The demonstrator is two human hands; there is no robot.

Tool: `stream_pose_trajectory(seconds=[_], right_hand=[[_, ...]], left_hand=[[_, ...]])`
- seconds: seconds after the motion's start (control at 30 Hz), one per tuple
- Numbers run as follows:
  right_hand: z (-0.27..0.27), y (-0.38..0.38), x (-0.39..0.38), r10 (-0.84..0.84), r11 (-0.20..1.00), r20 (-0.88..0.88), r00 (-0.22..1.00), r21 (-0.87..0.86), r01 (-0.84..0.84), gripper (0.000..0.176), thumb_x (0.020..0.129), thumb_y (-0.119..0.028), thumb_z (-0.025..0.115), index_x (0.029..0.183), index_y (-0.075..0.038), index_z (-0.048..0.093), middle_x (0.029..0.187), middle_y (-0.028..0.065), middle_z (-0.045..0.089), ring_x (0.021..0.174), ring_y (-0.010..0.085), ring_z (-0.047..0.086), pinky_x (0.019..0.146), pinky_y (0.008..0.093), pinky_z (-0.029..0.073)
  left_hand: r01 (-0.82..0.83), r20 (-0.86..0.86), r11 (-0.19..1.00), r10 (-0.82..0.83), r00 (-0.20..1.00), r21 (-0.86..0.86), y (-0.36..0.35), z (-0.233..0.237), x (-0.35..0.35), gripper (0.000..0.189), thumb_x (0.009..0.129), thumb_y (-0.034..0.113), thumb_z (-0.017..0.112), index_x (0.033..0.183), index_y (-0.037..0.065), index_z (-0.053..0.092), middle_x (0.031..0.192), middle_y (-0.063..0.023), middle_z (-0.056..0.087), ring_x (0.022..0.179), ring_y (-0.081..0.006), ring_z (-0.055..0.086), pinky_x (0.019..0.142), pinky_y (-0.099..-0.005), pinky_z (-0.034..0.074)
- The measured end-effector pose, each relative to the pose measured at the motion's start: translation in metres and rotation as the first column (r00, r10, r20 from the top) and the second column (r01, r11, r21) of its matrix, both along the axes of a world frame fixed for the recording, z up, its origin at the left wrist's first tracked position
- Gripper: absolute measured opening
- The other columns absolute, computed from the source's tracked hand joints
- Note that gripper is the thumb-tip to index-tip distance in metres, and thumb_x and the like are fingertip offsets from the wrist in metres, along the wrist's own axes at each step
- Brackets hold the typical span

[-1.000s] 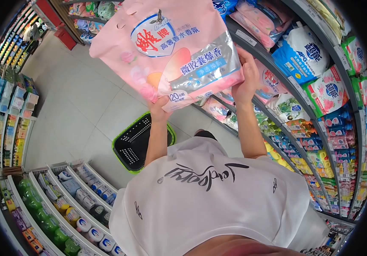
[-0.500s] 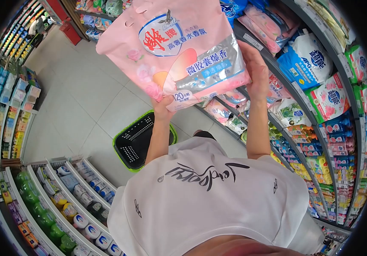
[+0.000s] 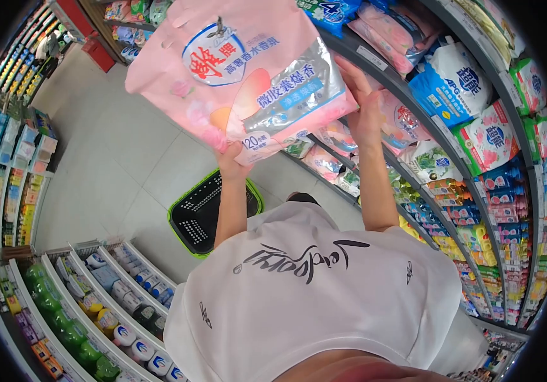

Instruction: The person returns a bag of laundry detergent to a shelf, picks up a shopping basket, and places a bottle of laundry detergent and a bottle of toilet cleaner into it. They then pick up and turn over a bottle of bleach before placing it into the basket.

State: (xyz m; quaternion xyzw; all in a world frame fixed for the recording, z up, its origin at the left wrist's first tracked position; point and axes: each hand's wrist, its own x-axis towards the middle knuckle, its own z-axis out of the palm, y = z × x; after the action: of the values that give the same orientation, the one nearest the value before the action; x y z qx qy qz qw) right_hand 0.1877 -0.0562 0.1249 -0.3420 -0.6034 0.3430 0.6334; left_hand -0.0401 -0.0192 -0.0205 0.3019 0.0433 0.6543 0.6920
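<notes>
Hands (image 3: 234, 162) holding pink bag (image 3: 222, 95); black basket (image 3: 206, 216) on floor (image 3: 111, 159).

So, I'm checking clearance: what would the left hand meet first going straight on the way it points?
The left hand would likely meet the pink bag first, touching its lower corner now; depth behind is unclear.

Stocked shelves (image 3: 409, 91) flank a pale grey tiled floor (image 3: 105, 140).

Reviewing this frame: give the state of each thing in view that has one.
Bag: held up, tilted, printed front showing
Left hand: gripping the bag's lower corner
Right hand: against the bag's right edge
Basket: upright on the floor
Right shelves: stocked with packs
</notes>
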Motion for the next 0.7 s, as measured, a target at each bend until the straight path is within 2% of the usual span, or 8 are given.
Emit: stream_pose_trajectory(seconds=[0.07, 0.17, 0.3, 0.33, 0.43, 0.6, 0.67, 0.7], right_hand=[[-0.002, 0.001, -0.003, -0.027, 1.0, -0.035, 0.999, 0.003, 0.027, 0.081, 0.088, -0.067, 0.03, 0.135, -0.002, 0.038, 0.133, 0.0154, 0.045, 0.125, 0.0245, 0.04, 0.104, 0.0364, 0.029], [-0.006, 0.001, -0.005, 0.03, 0.999, -0.143, 0.989, -0.035, -0.035, 0.082, 0.088, -0.069, 0.027, 0.135, -0.003, 0.037, 0.132, 0.0143, 0.046, 0.125, 0.0243, 0.04, 0.105, 0.0366, 0.028], [-0.014, 0.0, -0.007, -0.033, 0.991, -0.318, 0.947, -0.131, -0.009, 0.081, 0.088, -0.068, 0.023, 0.135, -0.004, 0.037, 0.131, 0.0147, 0.047, 0.123, 0.0249, 0.042, 0.104, 0.037, 0.028], [-0.015, 0.0, -0.007, -0.065, 0.986, -0.349, 0.935, -0.166, 0.007, 0.08, 0.089, -0.068, 0.021, 0.134, -0.004, 0.038, 0.13, 0.0154, 0.048, 0.122, 0.0254, 0.043, 0.104, 0.0371, 0.028], [-0.004, 0.004, 0.01, 0.011, 0.994, -0.287, 0.958, -0.097, -0.04, 0.088, 0.085, -0.073, 0.021, 0.135, 0.0, 0.034, 0.131, 0.0211, 0.045, 0.123, 0.0288, 0.043, 0.103, 0.0387, 0.03], [0.008, 0.01, 0.016, 0.027, 1.0, -0.25, 0.968, 0.003, -0.027, 0.083, 0.088, -0.069, 0.019, 0.133, -0.001, 0.036, 0.129, 0.0208, 0.047, 0.122, 0.0292, 0.043, 0.102, 0.0386, 0.032], [0.006, 0.01, 0.007, 0.032, 0.999, -0.233, 0.972, 0.026, -0.027, 0.078, 0.09, -0.066, 0.017, 0.132, -0.003, 0.038, 0.127, 0.0192, 0.05, 0.121, 0.0283, 0.044, 0.102, 0.0378, 0.032], [0.003, 0.007, -0.001, 0.032, 0.999, -0.316, 0.948, -0.022, -0.041, 0.078, 0.091, -0.066, 0.017, 0.132, -0.003, 0.038, 0.128, 0.0185, 0.049, 0.121, 0.0275, 0.044, 0.101, 0.0378, 0.033]], left_hand=[[0.035, 0.088, 0.999, -0.032, 0.996, -0.037, -0.003, 0.004, -0.003, 0.063, 0.073, 0.003, 0.058, 0.131, 0.001, 0.034, 0.119, -0.0148, 0.049, 0.108, -0.0285, 0.054, 0.09, -0.0449, 0.049], [0.013, 0.111, 0.999, -0.008, 0.994, -0.042, -0.003, 0.005, -0.001, 0.066, 0.073, 0.002, 0.057, 0.134, 0.001, 0.03, 0.123, -0.016, 0.047, 0.111, -0.0303, 0.052, 0.091, -0.0467, 0.049], [0.034, 0.118, 0.998, -0.028, 0.993, -0.053, -0.003, 0.007, 0.0, 0.068, 0.074, 0.004, 0.057, 0.136, 0.002, 0.027, 0.125, -0.0164, 0.045, 0.113, -0.0311, 0.051, 0.091, -0.047, 0.049], [-0.015, 0.062, 0.995, 0.021, 0.998, -0.094, -0.003, 0.005, 0.0, 0.068, 0.074, 0.011, 0.058, 0.135, 0.001, 0.03, 0.124, -0.0166, 0.048, 0.11, -0.0315, 0.054, 0.091, -0.0471, 0.048], [-0.052, 0.014, 0.987, 0.054, 0.998, -0.153, -0.002, -0.001, 0.001, 0.068, 0.074, 0.019, 0.059, 0.133, 0.0, 0.033, 0.121, -0.0163, 0.052, 0.107, -0.0316, 0.057, 0.09, -0.0476, 0.049], [-0.04, 0.024, 0.985, 0.045, 0.999, -0.167, -0.002, -0.005, 0.006, 0.068, 0.073, 0.021, 0.06, 0.133, 0.002, 0.034, 0.12, -0.0148, 0.053, 0.104, -0.0303, 0.058, 0.088, -0.0475, 0.05], [0.107, 0.164, 0.989, -0.089, 0.982, -0.102, 0.0, -0.011, 0.005, 0.067, 0.074, 0.005, 0.059, 0.135, 0.005, 0.031, 0.126, -0.0131, 0.045, 0.112, -0.0296, 0.052, 0.089, -0.0483, 0.05], [0.104, 0.163, 0.989, -0.087, 0.983, -0.101, 0.001, -0.012, 0.004, 0.067, 0.074, 0.005, 0.059, 0.135, 0.005, 0.031, 0.126, -0.0131, 0.045, 0.112, -0.0296, 0.052, 0.089, -0.0483, 0.05]])
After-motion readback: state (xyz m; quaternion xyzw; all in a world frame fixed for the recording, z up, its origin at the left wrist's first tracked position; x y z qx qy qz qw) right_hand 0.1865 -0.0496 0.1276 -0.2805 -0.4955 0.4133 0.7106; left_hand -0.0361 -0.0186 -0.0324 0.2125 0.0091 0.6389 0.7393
